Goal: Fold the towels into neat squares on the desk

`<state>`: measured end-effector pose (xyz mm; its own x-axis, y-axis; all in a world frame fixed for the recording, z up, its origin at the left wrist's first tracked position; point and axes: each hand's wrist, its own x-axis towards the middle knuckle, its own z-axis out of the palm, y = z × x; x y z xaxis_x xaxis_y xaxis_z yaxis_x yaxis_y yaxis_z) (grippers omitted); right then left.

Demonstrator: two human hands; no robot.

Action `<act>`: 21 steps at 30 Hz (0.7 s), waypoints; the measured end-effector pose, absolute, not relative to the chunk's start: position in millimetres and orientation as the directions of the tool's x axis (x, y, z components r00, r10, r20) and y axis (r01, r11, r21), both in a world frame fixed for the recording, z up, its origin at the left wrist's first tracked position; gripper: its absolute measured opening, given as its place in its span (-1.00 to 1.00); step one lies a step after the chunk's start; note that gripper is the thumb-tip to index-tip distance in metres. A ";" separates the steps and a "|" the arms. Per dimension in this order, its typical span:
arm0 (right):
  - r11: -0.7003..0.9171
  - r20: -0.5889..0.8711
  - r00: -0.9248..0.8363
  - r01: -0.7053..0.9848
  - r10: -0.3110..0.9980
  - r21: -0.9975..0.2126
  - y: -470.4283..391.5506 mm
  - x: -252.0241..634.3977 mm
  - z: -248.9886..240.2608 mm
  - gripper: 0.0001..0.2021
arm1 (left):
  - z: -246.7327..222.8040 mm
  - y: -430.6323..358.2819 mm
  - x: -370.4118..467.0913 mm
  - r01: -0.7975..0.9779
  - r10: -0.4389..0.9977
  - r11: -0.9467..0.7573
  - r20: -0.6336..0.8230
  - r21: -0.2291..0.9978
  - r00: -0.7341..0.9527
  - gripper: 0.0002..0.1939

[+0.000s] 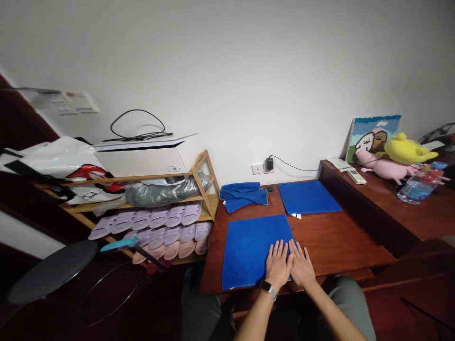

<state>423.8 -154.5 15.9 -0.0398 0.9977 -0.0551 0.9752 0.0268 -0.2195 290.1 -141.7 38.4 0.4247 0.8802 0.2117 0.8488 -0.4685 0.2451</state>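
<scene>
A blue cloth (249,246) lies spread flat on the brown wooden table (341,241). My left hand (278,265) rests palm down on the right part of this cloth, its fingers stretched out; a watch circles that wrist. Beside it, my right hand (301,265) lies flat at the cloth's right edge, fingers extended and pointing away from me. The two hands touch or nearly touch. Further back on the right sits a second flat blue cloth (307,196) with a white tag. Crumpled blue cloths (243,195) lie at the table's back left.
To the left stands a wooden rack (209,189) with purple slippers (167,215) and a white box (142,158). A higher brown surface (394,206) on the right bears plush toys (386,166), a water bottle (419,187) and a remote (356,176). A charger (269,164) is plugged into the wall.
</scene>
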 end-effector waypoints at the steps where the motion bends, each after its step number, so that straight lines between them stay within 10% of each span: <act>1: 0.029 -0.047 -0.039 0.977 0.998 -0.212 -154.5 423.9 15.0 -0.36 | 34.4 -143.2 286.1 0.857 0.889 -0.454 0.197 0.245 0.414 -0.39; 9: 0.009 -0.021 -0.014 0.980 1.000 -0.197 -153.3 422.5 14.5 -0.34 | 16.7 -163.1 111.5 0.995 0.981 -0.040 0.192 0.091 0.022 -0.34; 21: 0.042 0.044 -0.034 0.981 0.998 -0.189 -154.9 437.0 9.6 -0.33 | 8.7 -170.8 87.1 0.998 0.963 -0.043 0.267 0.055 0.027 -0.33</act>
<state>437.0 -154.9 9.6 -0.0342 0.9984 0.0441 0.9811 0.0419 -0.1887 87.1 -170.8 8.7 0.0272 0.9634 0.2666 0.9975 -0.0434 0.0551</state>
